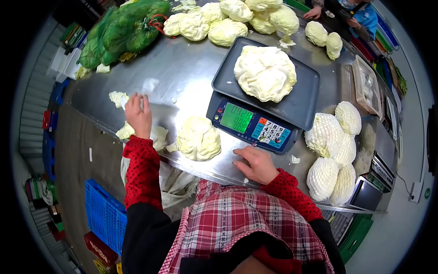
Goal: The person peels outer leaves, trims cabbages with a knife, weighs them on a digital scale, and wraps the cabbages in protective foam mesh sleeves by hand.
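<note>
My left hand (138,115) is over the left part of the metal table, fingers partly extended, beside a torn cabbage leaf (117,98). Just past its fingertips is a blurred whitish scrap (149,85). Fingers apart and holding nothing, my right hand (256,164) rests at the table's near edge. Between the hands sits a trimmed pale cabbage (198,138). Behind my right hand stands a digital scale (255,123) with a lit green display. A larger cabbage (265,73) lies on the scale's dark tray (305,91).
Several cabbages wrapped in white foam net (325,138) lie at right, near a plastic basket (366,86). A green net sack (121,34) and several bare cabbages (228,32) line the far side. Another person's hand (313,13) is at far right. A blue crate (106,214) stands below left.
</note>
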Tool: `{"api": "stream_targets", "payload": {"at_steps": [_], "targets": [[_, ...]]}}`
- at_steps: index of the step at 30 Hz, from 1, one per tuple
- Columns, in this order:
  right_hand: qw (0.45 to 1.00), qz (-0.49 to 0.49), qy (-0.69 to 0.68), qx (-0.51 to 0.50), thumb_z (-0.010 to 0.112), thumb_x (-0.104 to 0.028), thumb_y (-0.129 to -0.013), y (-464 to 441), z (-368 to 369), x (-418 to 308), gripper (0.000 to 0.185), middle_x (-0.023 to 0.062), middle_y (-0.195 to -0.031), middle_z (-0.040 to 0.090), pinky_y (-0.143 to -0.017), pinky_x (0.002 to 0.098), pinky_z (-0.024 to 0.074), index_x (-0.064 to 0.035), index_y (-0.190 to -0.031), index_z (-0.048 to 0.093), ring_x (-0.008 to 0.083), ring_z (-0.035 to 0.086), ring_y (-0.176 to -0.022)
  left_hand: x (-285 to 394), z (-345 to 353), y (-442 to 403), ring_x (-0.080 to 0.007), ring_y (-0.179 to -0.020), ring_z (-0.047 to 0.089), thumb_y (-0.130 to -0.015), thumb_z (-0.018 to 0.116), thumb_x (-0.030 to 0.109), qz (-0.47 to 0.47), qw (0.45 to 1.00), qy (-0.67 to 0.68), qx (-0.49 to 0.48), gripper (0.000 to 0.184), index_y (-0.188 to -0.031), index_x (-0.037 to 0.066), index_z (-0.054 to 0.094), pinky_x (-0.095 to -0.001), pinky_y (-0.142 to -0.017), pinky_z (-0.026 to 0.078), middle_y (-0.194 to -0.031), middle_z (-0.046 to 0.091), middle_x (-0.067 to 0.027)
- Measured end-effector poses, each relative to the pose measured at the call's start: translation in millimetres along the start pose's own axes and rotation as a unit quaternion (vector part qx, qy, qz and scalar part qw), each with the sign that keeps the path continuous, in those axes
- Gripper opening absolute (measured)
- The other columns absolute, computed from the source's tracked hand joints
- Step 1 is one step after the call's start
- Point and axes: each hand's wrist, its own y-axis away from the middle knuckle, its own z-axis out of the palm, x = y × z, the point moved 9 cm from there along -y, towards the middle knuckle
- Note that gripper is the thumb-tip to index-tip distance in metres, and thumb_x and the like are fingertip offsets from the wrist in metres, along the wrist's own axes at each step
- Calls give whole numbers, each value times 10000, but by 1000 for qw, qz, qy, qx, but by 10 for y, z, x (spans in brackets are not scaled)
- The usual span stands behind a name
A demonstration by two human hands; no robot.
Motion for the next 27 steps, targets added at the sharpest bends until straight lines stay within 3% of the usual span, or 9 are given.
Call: {"api": "stream_targets", "payload": {"at_steps": [2,7,9,11,13,18,23,25,27], "targets": [[995,-30,4,98,699,-182,-792,-101,-297,-182,347,134,-986,632,-714,377,519,-49,-1103,621,299,638,-822,546,-251,-370,-271,-781,628,-825,663,79,26,993,113,6,85,-890,28,644,-335,-683,482,-859,657,-105],[923,-129,22,363,739,-48,-741,-224,-1242,-789,404,153,-997,619,-715,347,519,-17,-1119,600,300,634,-804,2409,-362,-146,-232,-690,636,-816,663,59,160,824,421,-345,150,-954,18,622,-303,-608,501,-827,632,-119],[940,-104,-63,319,725,9,-737,-156,-1257,-634,350,149,-962,620,-674,313,507,-1,-1063,600,265,634,-770,2743,-477,-18,-197,-716,621,-846,645,54,132,767,501,-379,144,-978,8,611,-281,-627,489,-822,621,-102],[936,-68,-103,331,695,31,-769,-44,-1329,-464,275,121,-898,627,-680,260,487,14,-1025,596,204,628,-767,2829,-295,293,-112,-721,594,-879,627,47,-155,542,682,-465,259,-1131,16,579,-235,-630,478,-827,618,-50],[829,70,-447,328,659,14,-822,-17,-1171,-74,188,92,-892,634,-728,246,478,24,-1000,600,158,618,-792,2923,-111,490,-54,-739,568,-893,620,41,-256,431,717,-485,417,-1290,25,491,-192,-638,464,-856,610,-11],[902,-21,-137,410,642,-4,-824,72,-1364,-180,122,112,-970,613,-784,289,464,5,-942,614,203,601,-915,3081,96,633,-40,-663,535,-867,646,55,-291,482,681,-468,238,-1096,17,593,-198,-583,432,-811,629,13],[884,21,-253,392,573,-14,-901,139,-1304,25,64,50,-886,607,-772,253,440,26,-945,597,119,554,-824,3079,135,648,-95,-792,569,-892,610,70,-162,604,684,-374,51,-867,34,585,-239,-713,458,-889,619,-35],[834,112,-431,326,600,-48,-888,54,-1117,264,63,3,-804,621,-690,225,448,10,-905,617,73,549,-742,2872,224,494,-120,-847,573,-919,557,73,-260,565,702,-347,87,-839,38,553,-268,-762,458,-930,614,-64],[836,128,-480,234,606,-74,-896,8,-914,307,90,-4,-824,629,-689,224,448,12,-910,626,63,544,-756,2865,209,392,-99,-738,590,-939,539,78,-352,393,787,-319,93,-867,24,564,-244,-702,473,-827,629,-43]]}}
